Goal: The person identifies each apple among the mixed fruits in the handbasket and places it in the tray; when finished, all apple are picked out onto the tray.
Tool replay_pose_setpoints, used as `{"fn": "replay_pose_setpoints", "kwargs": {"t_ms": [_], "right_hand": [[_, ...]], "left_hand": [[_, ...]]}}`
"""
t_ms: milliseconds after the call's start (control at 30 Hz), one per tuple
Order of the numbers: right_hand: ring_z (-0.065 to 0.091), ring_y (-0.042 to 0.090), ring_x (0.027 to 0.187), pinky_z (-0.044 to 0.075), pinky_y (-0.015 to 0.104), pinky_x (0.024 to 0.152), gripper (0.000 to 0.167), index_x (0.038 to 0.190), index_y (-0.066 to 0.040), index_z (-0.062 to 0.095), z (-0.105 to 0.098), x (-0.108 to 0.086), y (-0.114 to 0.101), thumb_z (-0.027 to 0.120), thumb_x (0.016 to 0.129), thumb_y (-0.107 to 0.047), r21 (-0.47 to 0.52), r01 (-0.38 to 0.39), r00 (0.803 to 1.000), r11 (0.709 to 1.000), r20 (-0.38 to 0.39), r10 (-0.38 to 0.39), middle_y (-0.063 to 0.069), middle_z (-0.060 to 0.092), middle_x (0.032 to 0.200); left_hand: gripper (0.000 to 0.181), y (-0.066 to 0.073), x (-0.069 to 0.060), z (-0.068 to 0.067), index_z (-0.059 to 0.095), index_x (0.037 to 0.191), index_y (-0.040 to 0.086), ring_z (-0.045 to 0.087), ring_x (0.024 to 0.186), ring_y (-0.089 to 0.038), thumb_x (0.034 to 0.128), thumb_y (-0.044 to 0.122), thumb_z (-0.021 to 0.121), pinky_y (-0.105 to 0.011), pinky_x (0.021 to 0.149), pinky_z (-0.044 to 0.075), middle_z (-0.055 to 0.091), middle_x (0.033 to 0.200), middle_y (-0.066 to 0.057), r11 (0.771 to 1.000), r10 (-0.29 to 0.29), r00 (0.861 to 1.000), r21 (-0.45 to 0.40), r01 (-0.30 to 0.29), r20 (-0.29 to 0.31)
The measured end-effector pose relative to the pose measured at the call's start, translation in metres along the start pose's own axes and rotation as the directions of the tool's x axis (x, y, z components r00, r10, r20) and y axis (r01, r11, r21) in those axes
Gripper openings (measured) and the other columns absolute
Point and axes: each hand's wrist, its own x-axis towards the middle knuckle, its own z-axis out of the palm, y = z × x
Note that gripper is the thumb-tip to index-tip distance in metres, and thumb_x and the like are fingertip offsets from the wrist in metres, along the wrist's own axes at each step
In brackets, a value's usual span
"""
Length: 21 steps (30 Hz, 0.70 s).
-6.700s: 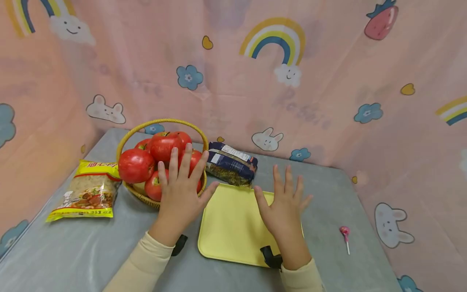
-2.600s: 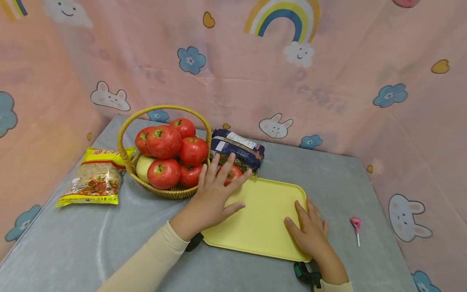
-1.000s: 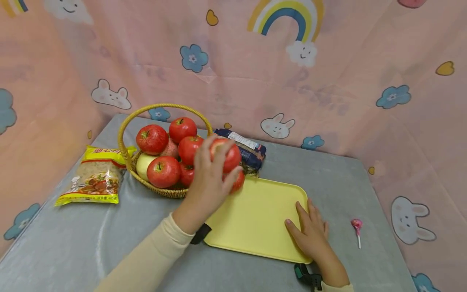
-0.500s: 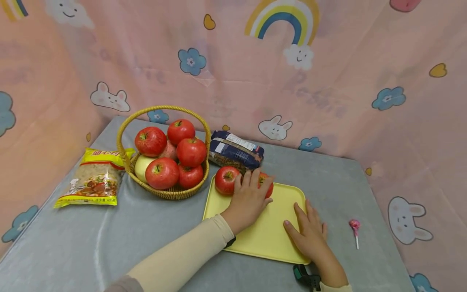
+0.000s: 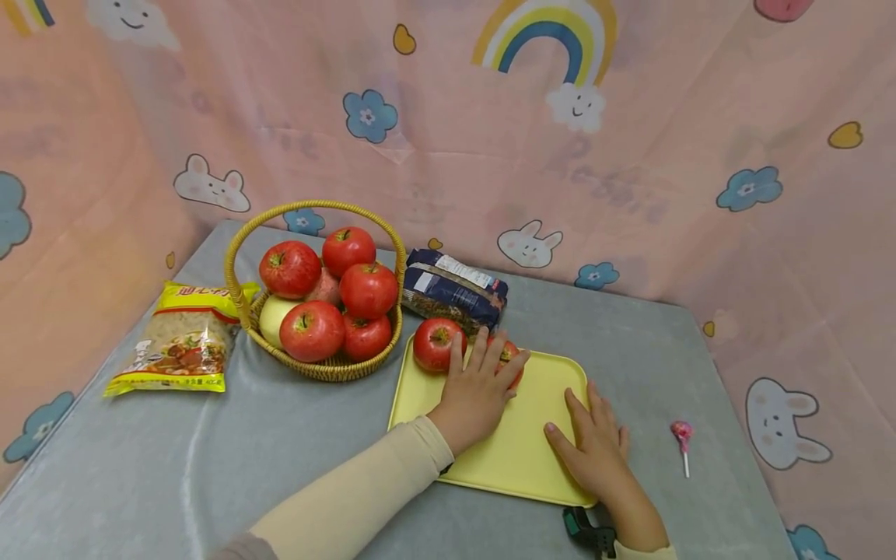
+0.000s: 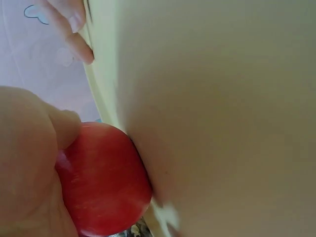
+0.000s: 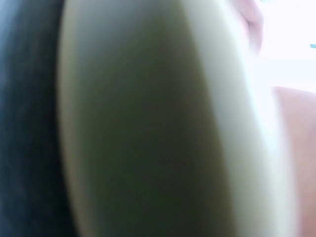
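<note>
In the head view, the left hand (image 5: 474, 400) curls over a red apple (image 5: 509, 364) at the back of the yellow tray (image 5: 521, 459), hiding much of it. The left wrist view shows this apple (image 6: 106, 180) resting on the tray with the thumb and palm against it. Just left of it on the tray sits another red apple (image 5: 438, 344). The right hand (image 5: 595, 447) rests with fingers spread on the tray's right edge. The right wrist view is blurred.
A yellow wicker basket (image 5: 336, 373) with several red apples and a pale green fruit (image 5: 275, 320) stands left of the tray. Farther left lies a yellow food bag (image 5: 183, 342). Behind the tray is a dark blue packet (image 5: 455, 288); a pink lollipop (image 5: 682, 434) lies at the right.
Since a second ago, the left hand has moved right and down from beside the basket, bringing an apple onto the tray beside the other one. The right hand has stayed on the tray edge.
</note>
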Motion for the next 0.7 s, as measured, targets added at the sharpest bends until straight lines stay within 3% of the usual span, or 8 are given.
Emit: {"fn": "replay_pose_setpoints", "kwargs": {"t_ms": [67, 167, 233, 300, 367, 500, 600, 700], "right_hand": [[-0.005, 0.058, 0.154, -0.008, 0.084, 0.109, 0.083, 0.165, -0.001, 0.029, 0.000, 0.000, 0.000, 0.056, 0.107, -0.054, 0.002, 0.001, 1.000, 1.000, 0.004, -0.001, 0.029, -0.003, 0.173], [-0.006, 0.058, 0.154, -0.008, 0.084, 0.109, 0.084, 0.166, -0.001, 0.029, 0.000, 0.000, -0.001, 0.056, 0.107, -0.054, 0.003, -0.002, 1.000, 1.000, 0.011, 0.002, 0.029, -0.004, 0.173], [-0.006, 0.058, 0.154, -0.009, 0.083, 0.109, 0.084, 0.166, -0.001, 0.028, 0.000, 0.000, -0.001, 0.056, 0.107, -0.055, 0.003, -0.008, 1.000, 1.000, 0.015, 0.008, 0.029, -0.004, 0.173], [-0.006, 0.058, 0.154, -0.009, 0.083, 0.110, 0.085, 0.166, -0.001, 0.028, -0.001, 0.000, -0.001, 0.056, 0.107, -0.054, 0.006, -0.014, 1.000, 1.000, 0.015, 0.014, 0.028, -0.005, 0.173], [-0.006, 0.057, 0.155, -0.010, 0.082, 0.110, 0.085, 0.166, -0.001, 0.028, -0.002, 0.000, -0.001, 0.057, 0.107, -0.054, 0.011, -0.016, 1.000, 1.000, 0.014, 0.016, 0.028, -0.005, 0.173], [-0.006, 0.057, 0.155, -0.010, 0.082, 0.109, 0.085, 0.166, -0.002, 0.027, -0.003, 0.000, 0.000, 0.057, 0.107, -0.054, 0.019, -0.007, 1.000, 1.000, 0.016, 0.007, 0.028, -0.006, 0.173], [-0.006, 0.057, 0.155, -0.009, 0.082, 0.109, 0.085, 0.166, -0.002, 0.028, -0.002, 0.001, 0.001, 0.056, 0.106, -0.055, 0.014, -0.004, 1.000, 1.000, 0.021, 0.004, 0.027, -0.006, 0.174], [-0.006, 0.057, 0.155, -0.009, 0.082, 0.109, 0.085, 0.166, -0.002, 0.028, -0.001, 0.001, 0.001, 0.056, 0.106, -0.055, 0.011, -0.003, 1.000, 1.000, 0.020, 0.003, 0.028, -0.005, 0.173]], "left_hand": [[0.072, -0.001, -0.001, -0.003, 0.027, 0.169, 0.036, 0.010, 0.161, -0.036, 0.1062, 0.056, 0.055, -0.066, 0.124, 0.009, 0.017, 0.176, -0.008, 1.000, -0.008, 1.000, -0.023, 0.008, 0.022], [0.081, -0.007, -0.006, -0.013, 0.023, 0.170, 0.035, 0.001, 0.162, -0.038, 0.1027, 0.061, 0.059, -0.069, 0.123, 0.007, 0.008, 0.178, -0.009, 0.994, -0.027, 1.000, -0.105, 0.027, -0.001], [0.086, -0.016, -0.012, -0.026, 0.021, 0.171, 0.033, -0.003, 0.161, -0.039, 0.1008, 0.063, 0.061, -0.071, 0.122, 0.005, 0.003, 0.178, -0.011, 0.986, -0.052, 0.997, -0.162, 0.043, -0.052], [0.089, -0.030, -0.020, -0.042, 0.021, 0.171, 0.031, -0.003, 0.161, -0.041, 0.0998, 0.061, 0.064, -0.072, 0.121, 0.003, 0.000, 0.177, -0.013, 0.970, -0.092, 0.986, -0.237, 0.057, -0.139], [0.091, -0.048, -0.027, -0.058, 0.018, 0.171, 0.028, -0.004, 0.161, -0.042, 0.0998, 0.057, 0.067, -0.073, 0.120, -0.001, -0.002, 0.177, -0.014, 0.949, -0.148, 0.965, -0.306, 0.078, -0.214], [0.090, -0.091, -0.036, -0.078, 0.015, 0.170, 0.023, -0.002, 0.159, -0.046, 0.1013, 0.049, 0.068, -0.074, 0.119, -0.004, 0.000, 0.175, -0.018, 0.895, -0.297, 0.902, -0.421, 0.147, -0.315], [0.089, -0.121, -0.036, -0.087, 0.018, 0.169, 0.018, 0.007, 0.156, -0.050, 0.1016, 0.047, 0.068, -0.074, 0.119, -0.001, 0.007, 0.173, -0.023, 0.848, -0.417, 0.851, -0.475, 0.236, -0.320], [0.089, -0.141, -0.032, -0.091, 0.021, 0.168, 0.014, 0.017, 0.153, -0.052, 0.1014, 0.048, 0.067, -0.073, 0.119, 0.007, 0.011, 0.171, -0.025, 0.810, -0.486, 0.834, -0.492, 0.318, -0.262]]}}
